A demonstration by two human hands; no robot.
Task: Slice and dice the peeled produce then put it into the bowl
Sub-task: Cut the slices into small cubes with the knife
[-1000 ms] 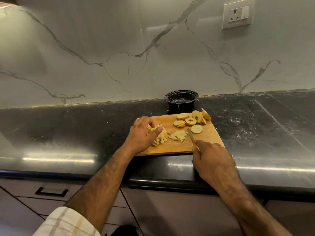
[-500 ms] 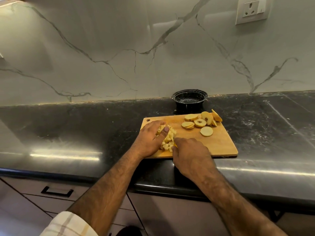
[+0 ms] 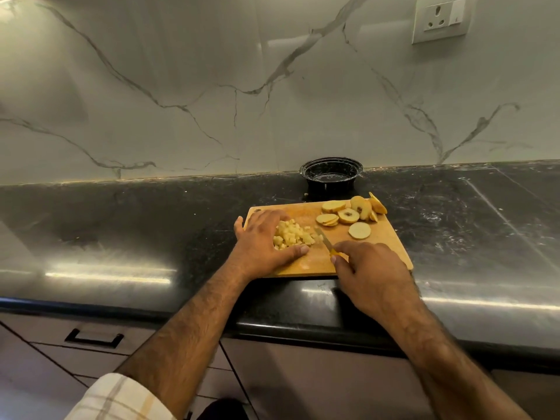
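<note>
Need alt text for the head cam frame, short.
A person's left hand cups a pile of diced produce on a wooden cutting board while the right hand holds a yellow-handled knife beside it. Uncut slices lie nearer a black bowl.

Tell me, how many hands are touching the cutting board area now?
2. The left hand cups the diced pile on the board; the right hand grips the knife beside it.
</note>
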